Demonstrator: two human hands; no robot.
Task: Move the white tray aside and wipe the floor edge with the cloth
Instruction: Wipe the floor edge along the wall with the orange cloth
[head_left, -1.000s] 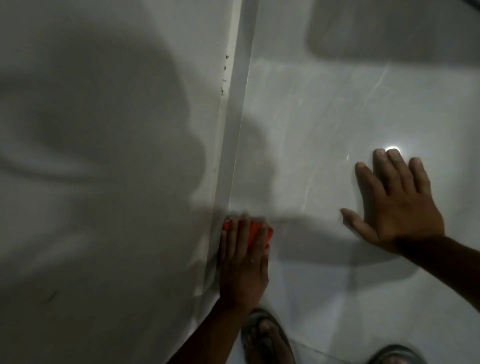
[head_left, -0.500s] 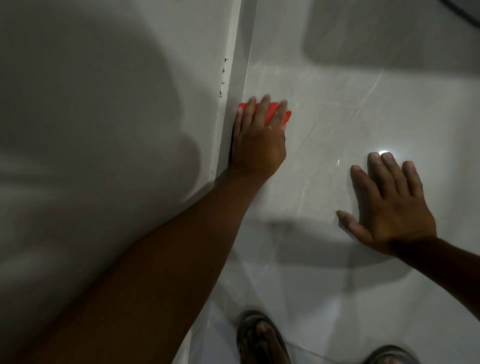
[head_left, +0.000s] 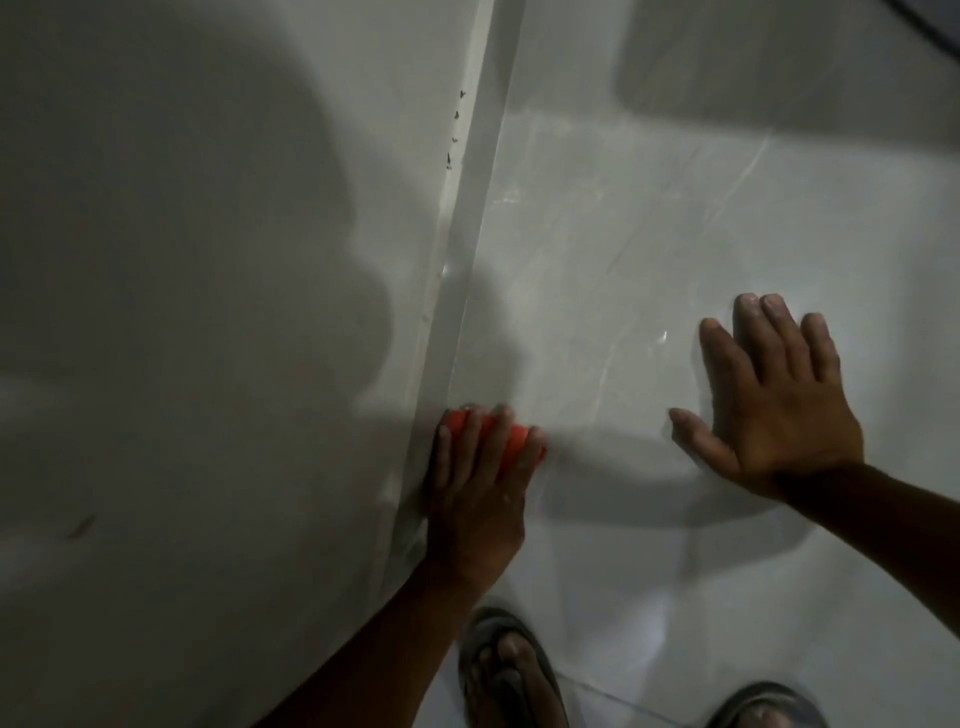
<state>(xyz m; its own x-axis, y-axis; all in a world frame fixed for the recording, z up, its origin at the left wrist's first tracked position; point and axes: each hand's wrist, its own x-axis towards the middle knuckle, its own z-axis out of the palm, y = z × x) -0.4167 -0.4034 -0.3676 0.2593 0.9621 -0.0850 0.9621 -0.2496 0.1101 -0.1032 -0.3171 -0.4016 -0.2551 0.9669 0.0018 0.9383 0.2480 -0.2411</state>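
My left hand presses an orange-red cloth flat on the glossy tiled floor, tight against the floor edge, a pale skirting strip at the foot of the wall. Only the far part of the cloth shows beyond my fingers. My right hand lies palm down on the floor tile to the right, fingers spread, holding nothing. No white tray is in view.
A plain pale wall fills the left half, with a few small dark marks near the skirting further along. My two sandalled feet stand at the bottom. A dark shadowed patch lies at the top right.
My left hand slid the cloth along the floor edge, far forward half a second ago, and has now drawn it back toward my feet. My right hand has stayed planted on the tile.
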